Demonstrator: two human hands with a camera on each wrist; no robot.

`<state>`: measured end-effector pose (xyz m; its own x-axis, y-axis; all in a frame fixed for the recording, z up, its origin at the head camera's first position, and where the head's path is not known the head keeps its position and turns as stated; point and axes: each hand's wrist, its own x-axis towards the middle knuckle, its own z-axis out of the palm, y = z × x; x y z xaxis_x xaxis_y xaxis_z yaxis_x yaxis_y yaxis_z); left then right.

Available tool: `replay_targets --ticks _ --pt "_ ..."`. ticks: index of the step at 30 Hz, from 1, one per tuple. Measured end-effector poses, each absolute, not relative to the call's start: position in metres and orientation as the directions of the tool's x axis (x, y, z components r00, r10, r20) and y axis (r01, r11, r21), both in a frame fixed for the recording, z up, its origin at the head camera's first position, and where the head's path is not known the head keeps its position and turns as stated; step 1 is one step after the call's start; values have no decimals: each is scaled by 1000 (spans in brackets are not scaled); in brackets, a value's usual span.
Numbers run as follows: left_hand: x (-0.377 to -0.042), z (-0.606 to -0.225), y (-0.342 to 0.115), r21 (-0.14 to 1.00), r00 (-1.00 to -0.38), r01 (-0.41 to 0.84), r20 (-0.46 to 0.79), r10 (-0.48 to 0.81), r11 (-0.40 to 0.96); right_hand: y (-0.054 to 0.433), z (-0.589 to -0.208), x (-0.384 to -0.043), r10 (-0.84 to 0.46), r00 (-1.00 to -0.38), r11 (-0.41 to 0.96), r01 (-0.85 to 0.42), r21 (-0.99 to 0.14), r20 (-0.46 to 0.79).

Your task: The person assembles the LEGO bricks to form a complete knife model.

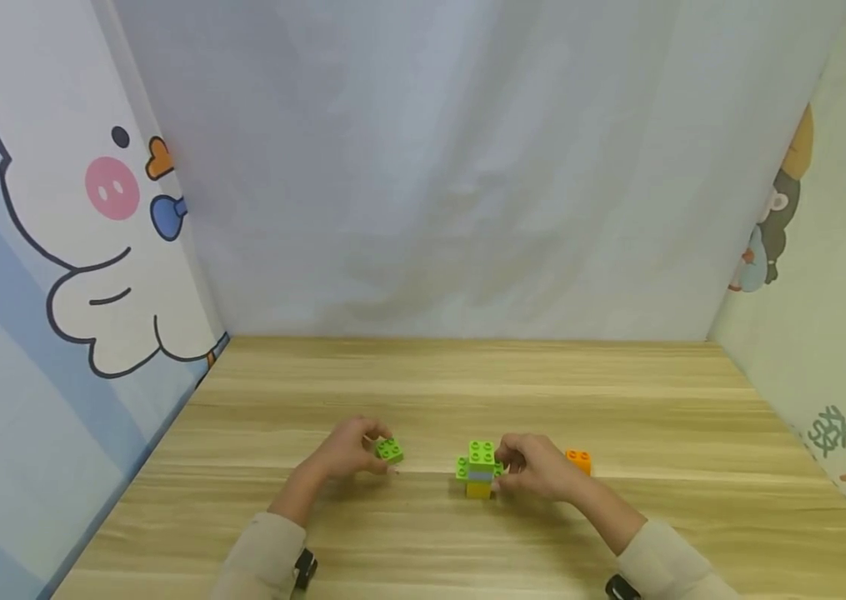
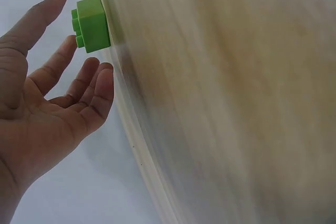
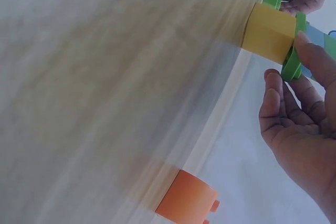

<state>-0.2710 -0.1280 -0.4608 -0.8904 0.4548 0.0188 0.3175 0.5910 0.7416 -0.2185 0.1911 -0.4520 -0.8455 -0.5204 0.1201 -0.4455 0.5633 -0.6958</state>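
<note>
A stack of toy building blocks (image 1: 481,453) stands upright on the table: a yellow block at the bottom, a wider green plate, a pale blue block, and a green block on top. My right hand (image 1: 538,468) pinches the right end of that plate; in the right wrist view its thumb lies against the green plate (image 3: 290,66), above the yellow block (image 3: 270,32). Farther left, a loose green block (image 1: 389,451) lies studs up. My left hand (image 1: 350,450) is beside it, thumb and fingers spread around it, with a gap showing in the left wrist view.
An orange block (image 1: 578,461) sits to the right of the stack, partly hidden behind my right hand. The wood-grain table (image 1: 423,550) meets a grey-white curtain (image 1: 423,208) at the back. Printed cloth panels (image 1: 17,400) border both sides.
</note>
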Motion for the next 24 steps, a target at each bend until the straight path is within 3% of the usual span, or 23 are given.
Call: replay_targets --ticks 8,24 --pt "-276 -465 -125 748 -908 257 -29 418 612 191 -452 -219 -524 -843 555 -444 -703 118" --pt "-281 -460 -121 766 -887 303 9 462 567 193 -455 -221 -527 -841 546 -444 -711 120"
